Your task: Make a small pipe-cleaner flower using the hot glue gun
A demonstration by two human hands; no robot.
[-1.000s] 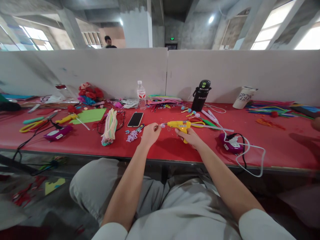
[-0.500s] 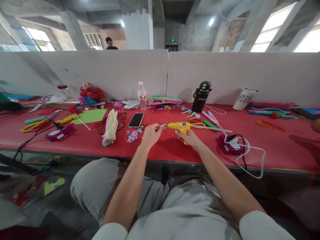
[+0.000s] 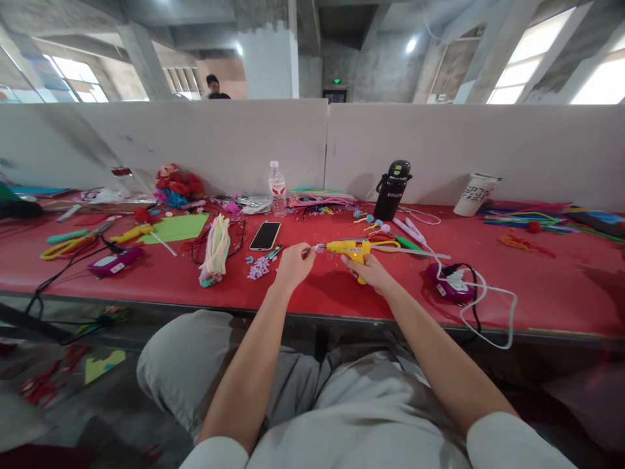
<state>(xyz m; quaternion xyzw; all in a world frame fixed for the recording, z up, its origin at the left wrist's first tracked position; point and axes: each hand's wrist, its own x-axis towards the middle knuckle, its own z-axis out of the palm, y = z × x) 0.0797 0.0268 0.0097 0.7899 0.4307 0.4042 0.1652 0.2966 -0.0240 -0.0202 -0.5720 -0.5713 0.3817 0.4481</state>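
Observation:
My right hand (image 3: 369, 270) is wrapped round the handle of a yellow hot glue gun (image 3: 349, 248), its nozzle pointing left and a long glue stick (image 3: 415, 251) sticking out behind. At the nozzle tip is a small pale purple piece (image 3: 319, 248), pinched in the fingertips of my left hand (image 3: 297, 262). Whether nozzle and piece touch is too small to tell. Left of that hand lies a heap of small lilac pieces (image 3: 260, 267), close to a phone (image 3: 265, 236). Several little pompom-like pieces (image 3: 375, 225) on yellow stems lie beyond the glue gun.
A bottle (image 3: 277, 189), a black flask (image 3: 392, 190) and a paper cup (image 3: 476, 194) stand along the partition (image 3: 244, 133). Purple power strips (image 3: 452, 286) with trailing cables lie on both sides. A bundle of pipe cleaners (image 3: 215, 251) and green paper (image 3: 178, 228) lie to the left.
Both hands, the glue gun and the small purple piece stay in nearly the same place. Only the camera's view has shifted very slightly.

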